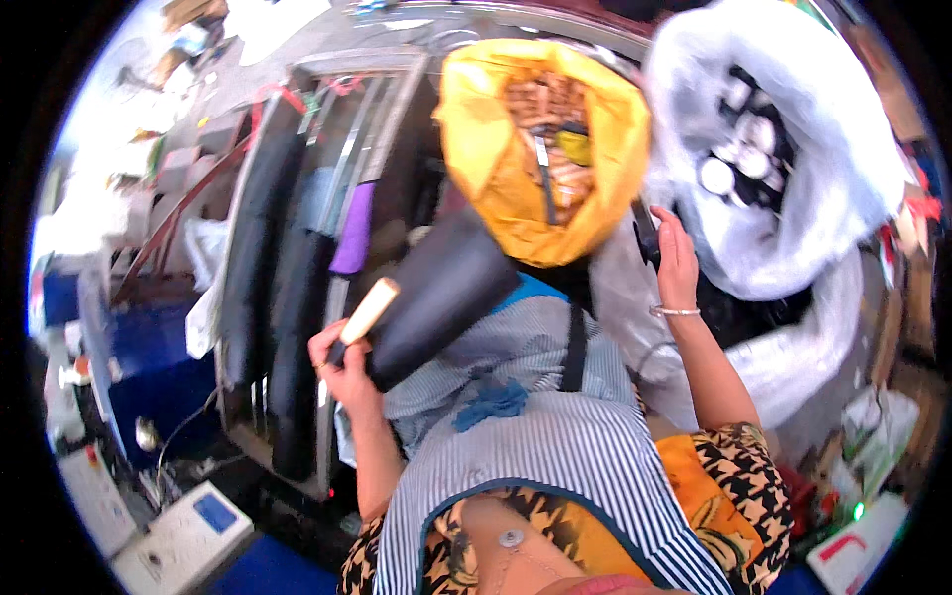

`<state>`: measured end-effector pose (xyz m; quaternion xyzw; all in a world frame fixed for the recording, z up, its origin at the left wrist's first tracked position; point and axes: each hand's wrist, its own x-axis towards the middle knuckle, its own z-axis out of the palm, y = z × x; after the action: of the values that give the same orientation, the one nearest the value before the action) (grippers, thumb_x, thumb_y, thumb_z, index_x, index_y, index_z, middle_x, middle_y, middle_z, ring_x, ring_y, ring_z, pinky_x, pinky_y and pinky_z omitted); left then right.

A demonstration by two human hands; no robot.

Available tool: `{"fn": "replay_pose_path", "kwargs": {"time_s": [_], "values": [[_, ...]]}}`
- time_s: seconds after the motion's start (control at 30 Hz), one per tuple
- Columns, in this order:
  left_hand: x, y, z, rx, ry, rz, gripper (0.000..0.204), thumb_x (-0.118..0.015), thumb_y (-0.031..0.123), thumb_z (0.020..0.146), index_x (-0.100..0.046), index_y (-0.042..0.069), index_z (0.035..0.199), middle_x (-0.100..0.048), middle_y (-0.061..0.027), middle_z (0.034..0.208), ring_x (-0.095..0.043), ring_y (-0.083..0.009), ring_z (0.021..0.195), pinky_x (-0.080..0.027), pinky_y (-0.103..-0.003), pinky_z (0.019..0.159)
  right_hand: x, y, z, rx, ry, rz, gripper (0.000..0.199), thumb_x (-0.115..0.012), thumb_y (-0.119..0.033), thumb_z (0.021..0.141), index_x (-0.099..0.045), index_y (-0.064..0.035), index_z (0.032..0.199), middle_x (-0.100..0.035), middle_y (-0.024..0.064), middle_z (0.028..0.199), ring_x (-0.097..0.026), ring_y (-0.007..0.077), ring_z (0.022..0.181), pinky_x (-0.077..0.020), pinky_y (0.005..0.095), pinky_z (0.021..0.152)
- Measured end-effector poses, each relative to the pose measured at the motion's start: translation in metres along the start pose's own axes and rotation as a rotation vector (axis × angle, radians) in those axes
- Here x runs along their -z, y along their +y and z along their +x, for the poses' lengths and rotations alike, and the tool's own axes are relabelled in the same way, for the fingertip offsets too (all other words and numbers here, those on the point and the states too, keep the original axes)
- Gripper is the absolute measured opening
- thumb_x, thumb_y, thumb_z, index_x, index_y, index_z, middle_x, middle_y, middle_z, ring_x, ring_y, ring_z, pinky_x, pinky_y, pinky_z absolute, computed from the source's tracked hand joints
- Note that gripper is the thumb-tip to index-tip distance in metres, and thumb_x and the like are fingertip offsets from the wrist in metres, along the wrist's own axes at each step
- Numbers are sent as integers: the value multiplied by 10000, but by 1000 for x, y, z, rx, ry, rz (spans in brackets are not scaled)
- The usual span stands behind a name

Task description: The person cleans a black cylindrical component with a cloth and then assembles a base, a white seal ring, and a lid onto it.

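Yellow sack [470, 159] close by, pale wooden piece [371, 309] in the left hand [347, 365]

Open room is tight around this person. At upper centre stands the sack, its wide rim gaping; a white plastic bag [833, 89] bulges at upper right, and only a narrow gap parts the two. At centre left, long dark rolls [260, 258] lie in a grey-edged frame [405, 94] close to the left forearm.

Striped cloth covers the person's front, with a crumpled blue scrap [493, 405] on it. Short brown pieces [540, 99] crowd the sack, while black and white things [716, 177] fill the bag. A white box [183, 540] sits at lower left.

The left fingers are closed round the wooden piece, left of centre, beside a black cylinder [446, 288] slanting up toward the sack. The right hand [676, 260] is in that narrow gap, fingers upward, against a dark thing [648, 241]; I cannot tell whether it grips it.
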<state>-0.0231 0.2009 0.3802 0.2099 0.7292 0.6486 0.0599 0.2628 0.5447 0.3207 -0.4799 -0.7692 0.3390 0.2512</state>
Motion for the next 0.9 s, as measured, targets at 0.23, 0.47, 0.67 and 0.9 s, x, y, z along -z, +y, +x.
{"fn": "replay_pose_path", "kwargs": {"time_s": [0.23, 0.47, 0.67, 0.9], "values": [[-8, 43, 12, -36, 3, -124, 208, -632, 169, 945, -527, 31, 1059, -552, -54, 933, -489, -110, 773, -407, -254, 754, -108, -135, 4, 478, -243, 173, 415, -676, -162, 861, -603, -112, 1267, -630, 103, 1017, -562, 314, 983, -450, 402, 873], [8, 9, 26, 178, 167, -135, 106, -567, 96, 982, -514, 40, 1055, -584, -55, 861, -502, -108, 784, -424, -242, 789, -197, -59, 10, 632, -503, -119, 525, -675, -284, 854, -544, -191, 1353, -517, 49, 1396, -488, 317, 1232, -431, 458, 997], [12, 12, 37, 147, 325, -136, 133, -552, 166, 1005, -514, 57, 1071, -567, -52, 872, -490, -123, 813, -430, -282, 839, -208, -30, 15, 731, -443, -473, 512, -655, -232, 849, -548, -205, 1348, -546, 58, 1347, -506, 308, 1203, -418, 469, 973], [35, 12, 34, 193, 377, -92, 171, -569, 217, 1002, -518, 58, 1037, -566, -52, 879, -486, -128, 827, -419, -275, 855, -226, -41, 43, 974, -452, -693, 467, -493, -159, 923, -500, -237, 1383, -582, 67, 1086, -529, 249, 1084, -405, 446, 905]]}}
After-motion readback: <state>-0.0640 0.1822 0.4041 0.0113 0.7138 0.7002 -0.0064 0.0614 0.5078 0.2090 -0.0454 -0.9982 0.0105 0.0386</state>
